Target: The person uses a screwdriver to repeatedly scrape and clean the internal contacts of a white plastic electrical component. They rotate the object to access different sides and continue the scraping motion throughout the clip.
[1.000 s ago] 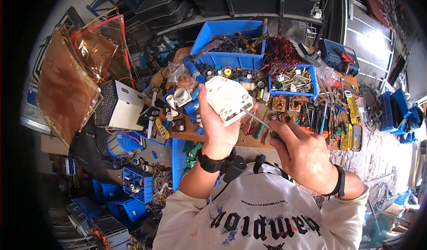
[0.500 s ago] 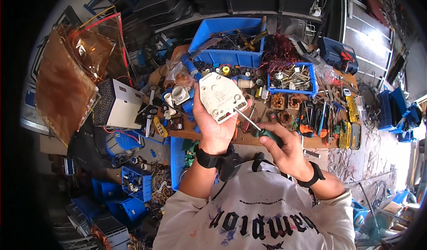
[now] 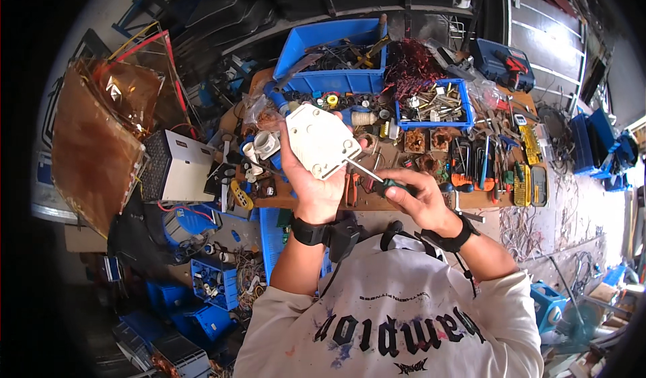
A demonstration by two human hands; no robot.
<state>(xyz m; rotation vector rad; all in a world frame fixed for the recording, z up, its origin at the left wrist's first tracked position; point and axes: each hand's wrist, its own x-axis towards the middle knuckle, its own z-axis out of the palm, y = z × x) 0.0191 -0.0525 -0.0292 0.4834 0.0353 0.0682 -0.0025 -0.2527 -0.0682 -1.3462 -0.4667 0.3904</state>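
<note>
White plastic housing, flat and roughly five-sided, sits raised above the counter in our left hand, whose fingers are wrapped up around its lower edge and side so that its broad pale face tilts toward us. Our right hand is closed around the dark green handle of a screwdriver, and the thin metal shaft runs up and to the left until its tip meets the lower right edge of the housing. Both wrists carry black bands, and the sleeves are pale with paint flecks. Beneath the hands the wooden counter is crowded: a large blue bin full of dark tools and cables stands at the far side, a smaller blue tray of metal parts lies to its right, and a tangle of red wire rests between the two. Further right we see a row of pliers and drivers laid out flat, with a yellow bit case beside them. To the left of the housing there are white plastic fittings, and further left a white perforated metal box stands well apart from the hands. A blue power-tool case lies open at the far right corner.
</note>
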